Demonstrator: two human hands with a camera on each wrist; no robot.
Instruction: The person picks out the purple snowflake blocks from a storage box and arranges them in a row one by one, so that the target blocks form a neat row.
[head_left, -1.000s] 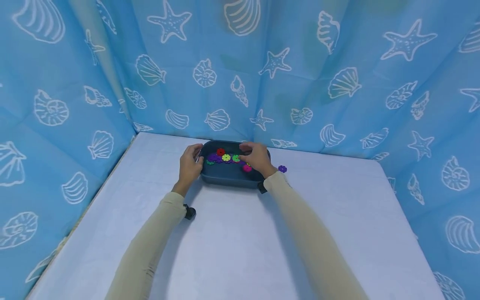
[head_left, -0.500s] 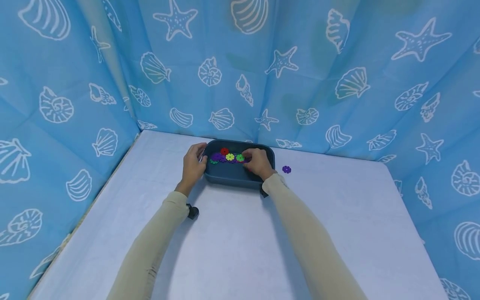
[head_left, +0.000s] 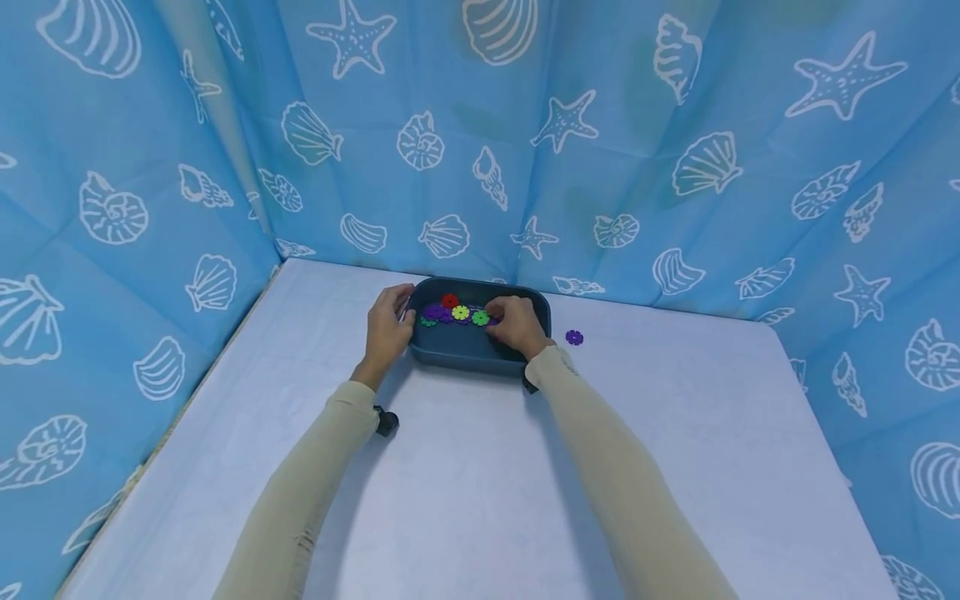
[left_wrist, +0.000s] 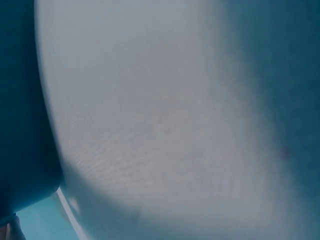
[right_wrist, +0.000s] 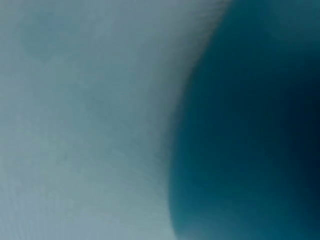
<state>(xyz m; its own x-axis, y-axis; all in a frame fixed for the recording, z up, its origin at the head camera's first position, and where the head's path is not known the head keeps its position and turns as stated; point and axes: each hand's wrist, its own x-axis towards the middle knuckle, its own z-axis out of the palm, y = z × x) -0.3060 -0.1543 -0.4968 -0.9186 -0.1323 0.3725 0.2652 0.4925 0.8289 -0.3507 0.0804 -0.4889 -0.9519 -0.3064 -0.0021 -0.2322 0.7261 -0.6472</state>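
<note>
A dark blue-grey tray [head_left: 468, 360] with rounded corners stands near the back edge of the table. Inside it lie several flower-shaped plastic discs, among them a red disc [head_left: 449, 301], a yellow disc [head_left: 461, 312], a green disc [head_left: 480, 318] and purple discs [head_left: 435, 313]. My left hand [head_left: 387, 327] holds the tray's left end, thumb at the rim. Over the tray's right half, my right hand [head_left: 519, 323] reaches in with bent fingers, fingertips right at the discs beside the green one. I cannot tell whether it pinches a disc. The left wrist view shows the tray's dark wall [left_wrist: 25, 125].
One purple disc [head_left: 574, 337] lies on the white-covered table [head_left: 465, 475] to the right of the tray. A blue curtain [head_left: 517, 150] with white shell prints hangs close behind the tray and along both sides. Dark wrist cameras [head_left: 387, 422] sit below the forearms.
My right hand has lowered into the tray from above the green disc, uncovering that disc and covering a pink one. My left hand stays at the tray's left end. The head view has shifted slightly.
</note>
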